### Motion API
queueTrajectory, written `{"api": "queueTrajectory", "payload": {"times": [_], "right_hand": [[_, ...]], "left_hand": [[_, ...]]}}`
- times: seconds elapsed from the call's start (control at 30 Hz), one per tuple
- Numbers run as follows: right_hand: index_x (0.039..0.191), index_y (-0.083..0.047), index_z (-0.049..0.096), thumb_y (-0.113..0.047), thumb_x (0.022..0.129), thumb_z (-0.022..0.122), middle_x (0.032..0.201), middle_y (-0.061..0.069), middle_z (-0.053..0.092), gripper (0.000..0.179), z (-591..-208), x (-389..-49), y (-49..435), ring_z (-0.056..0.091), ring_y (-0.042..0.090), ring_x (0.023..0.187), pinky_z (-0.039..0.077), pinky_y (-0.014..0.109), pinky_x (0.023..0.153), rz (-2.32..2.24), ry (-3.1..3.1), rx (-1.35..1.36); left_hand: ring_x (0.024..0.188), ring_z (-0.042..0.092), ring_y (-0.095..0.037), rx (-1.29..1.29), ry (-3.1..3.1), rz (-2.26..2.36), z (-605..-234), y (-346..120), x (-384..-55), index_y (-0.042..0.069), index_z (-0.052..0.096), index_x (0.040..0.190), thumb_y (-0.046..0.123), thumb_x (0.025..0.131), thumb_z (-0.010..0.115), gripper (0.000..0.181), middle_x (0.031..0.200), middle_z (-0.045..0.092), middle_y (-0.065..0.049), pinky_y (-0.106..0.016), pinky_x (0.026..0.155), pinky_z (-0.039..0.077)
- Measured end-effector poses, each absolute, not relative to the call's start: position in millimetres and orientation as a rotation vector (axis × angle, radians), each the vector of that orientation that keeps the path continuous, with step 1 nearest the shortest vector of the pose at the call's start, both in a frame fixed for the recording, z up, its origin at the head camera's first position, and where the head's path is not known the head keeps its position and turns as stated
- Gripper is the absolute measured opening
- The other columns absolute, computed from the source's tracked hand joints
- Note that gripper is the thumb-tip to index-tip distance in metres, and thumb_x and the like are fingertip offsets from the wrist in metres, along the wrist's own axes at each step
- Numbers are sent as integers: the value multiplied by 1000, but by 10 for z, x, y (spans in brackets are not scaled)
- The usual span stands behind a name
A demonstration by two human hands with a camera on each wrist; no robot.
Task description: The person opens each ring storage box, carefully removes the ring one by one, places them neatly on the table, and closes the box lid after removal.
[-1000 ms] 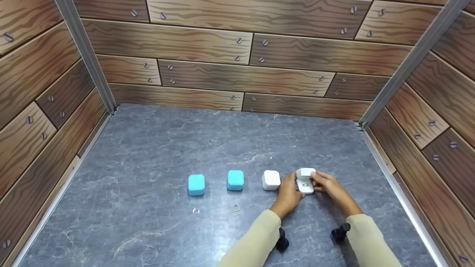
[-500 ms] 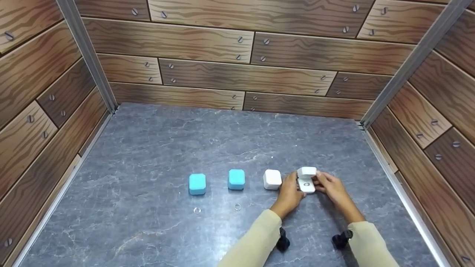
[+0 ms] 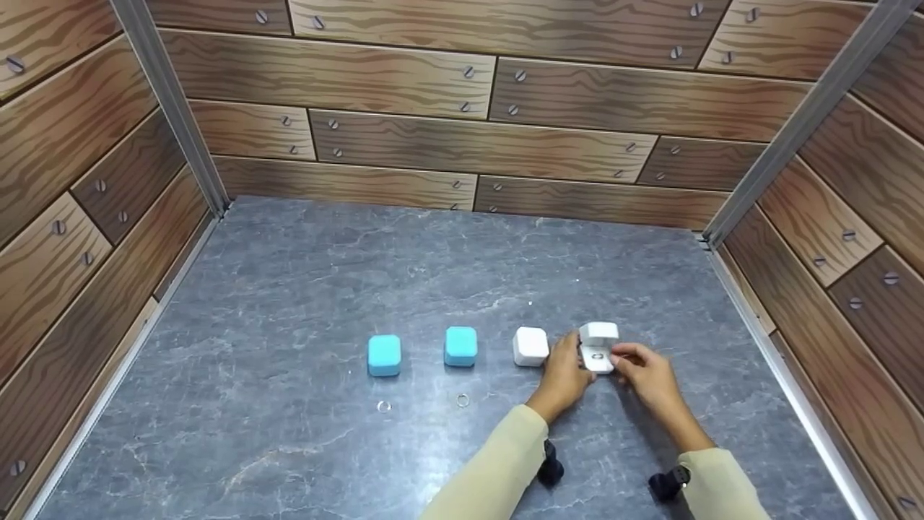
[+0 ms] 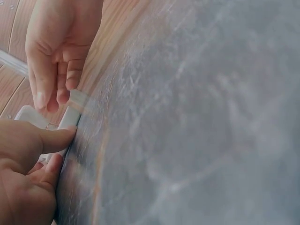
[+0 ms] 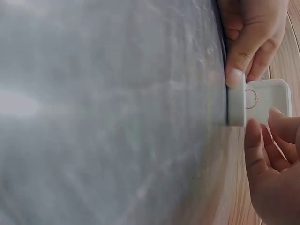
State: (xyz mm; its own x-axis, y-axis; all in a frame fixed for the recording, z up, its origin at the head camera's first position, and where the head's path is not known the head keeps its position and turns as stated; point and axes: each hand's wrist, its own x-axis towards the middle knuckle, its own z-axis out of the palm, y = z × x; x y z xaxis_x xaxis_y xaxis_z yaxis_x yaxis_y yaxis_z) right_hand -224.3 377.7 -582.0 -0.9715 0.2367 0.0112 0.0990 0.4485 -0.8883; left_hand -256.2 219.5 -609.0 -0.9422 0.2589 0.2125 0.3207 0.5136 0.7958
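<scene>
A white ring box (image 3: 599,332) stands with its lid raised on the right part of the table. Inside it a thin ring (image 5: 256,99) sticks up from the white insert. My left hand (image 3: 563,379) grips the box's base from the left, the thumb (image 5: 235,77) against its front. Just right of the box is my right hand (image 3: 653,379), its fingers loosely bent and thumb apart from them. It holds nothing; in the left wrist view the same right hand (image 4: 65,42) hangs close to the box. Whether a fingertip touches the box, I cannot tell.
Left of my left hand stands a closed white box (image 3: 531,347). Two closed turquoise boxes (image 3: 460,347) (image 3: 384,355) continue the row leftward. A ring (image 3: 463,400) and another ring (image 3: 384,406) lie before them. Wood-patterned walls (image 3: 404,79) border the grey table (image 3: 289,289).
My right hand has come off the raised lid and moved down and toward me, beside the box's base. The left hand keeps its grip on the box.
</scene>
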Motion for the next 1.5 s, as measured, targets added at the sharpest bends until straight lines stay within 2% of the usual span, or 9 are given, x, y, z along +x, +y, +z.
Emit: {"api": "queueTrajectory", "payload": {"times": [0.17, 0.4, 0.6, 0.7, 0.83, 0.97, 1.27, 1.5], "right_hand": [[115, 8, 67, -7, 93, 70, 87, 8, 70, 27, -5843, -2268, 3738, 56, 10, 61, 48, 22, 55, 1536, -2583, -282], [113, 7, 70, -7, 90, 73, 81, 2, 68, 27, -5857, -2325, 3710, 50, 6, 57, 43, 20, 50, 1513, -2599, -325], [111, 8, 70, -6, 88, 75, 89, 5, 71, 27, -5896, -2367, 3693, 55, 4, 66, 46, 18, 57, 1533, -2597, -328], [110, 9, 70, -4, 88, 74, 90, 5, 72, 26, -5915, -2377, 3690, 55, 4, 66, 45, 18, 55, 1576, -2570, -327], [108, 8, 70, -3, 89, 73, 79, -1, 67, 23, -5922, -2373, 3688, 50, 7, 57, 41, 20, 48, 1618, -2532, -351], [106, 8, 71, -4, 90, 73, 71, -2, 63, 20, -5928, -2365, 3683, 49, 8, 54, 41, 21, 46, 1639, -2523, -347], [107, 10, 69, -5, 90, 73, 71, -2, 61, 23, -5953, -2365, 3691, 50, 9, 52, 44, 21, 47, 1722, -2471, -386], [109, 12, 68, -6, 90, 73, 75, -5, 65, 27, -5959, -2358, 3705, 53, 7, 53, 48, 21, 50, 1792, -2426, -403]], "left_hand": [[106, 60, -18, -533, -2646, -1419, -6099, 2203, -2569, 7, 58, 122, 6, 71, 86, 58, 113, 67, -5, -28, 93, 48], [104, 59, -16, -524, -2658, -1402, -6089, 2211, -2567, 7, 58, 125, 7, 72, 86, 61, 111, 67, -4, -26, 90, 48], [107, 60, -18, -528, -2651, -1394, -6099, 2214, -2565, 7, 58, 123, 6, 72, 86, 58, 114, 66, -6, -27, 93, 48], [106, 61, -19, -537, -2632, -1379, -6099, 2210, -2560, 6, 59, 121, 5, 71, 86, 58, 112, 67, -6, -28, 91, 49], [104, 63, -21, -546, -2619, -1350, -6103, 2214, -2560, 5, 59, 120, 5, 70, 86, 56, 110, 67, -7, -29, 90, 50], [103, 63, -22, -553, -2605, -1351, -6119, 2218, -2564, 5, 59, 119, 5, 70, 86, 55, 110, 67, -8, -30, 89, 50], [111, 61, -22, -552, -2636, -1388, -6103, 2208, -2554, 5, 57, 127, 4, 73, 84, 60, 117, 67, -8, -30, 95, 49], [113, 61, -22, -548, -2651, -1411, -6084, 2215, -2552, 5, 56, 131, 4, 74, 83, 63, 120, 67, -7, -29, 97, 48]]}}
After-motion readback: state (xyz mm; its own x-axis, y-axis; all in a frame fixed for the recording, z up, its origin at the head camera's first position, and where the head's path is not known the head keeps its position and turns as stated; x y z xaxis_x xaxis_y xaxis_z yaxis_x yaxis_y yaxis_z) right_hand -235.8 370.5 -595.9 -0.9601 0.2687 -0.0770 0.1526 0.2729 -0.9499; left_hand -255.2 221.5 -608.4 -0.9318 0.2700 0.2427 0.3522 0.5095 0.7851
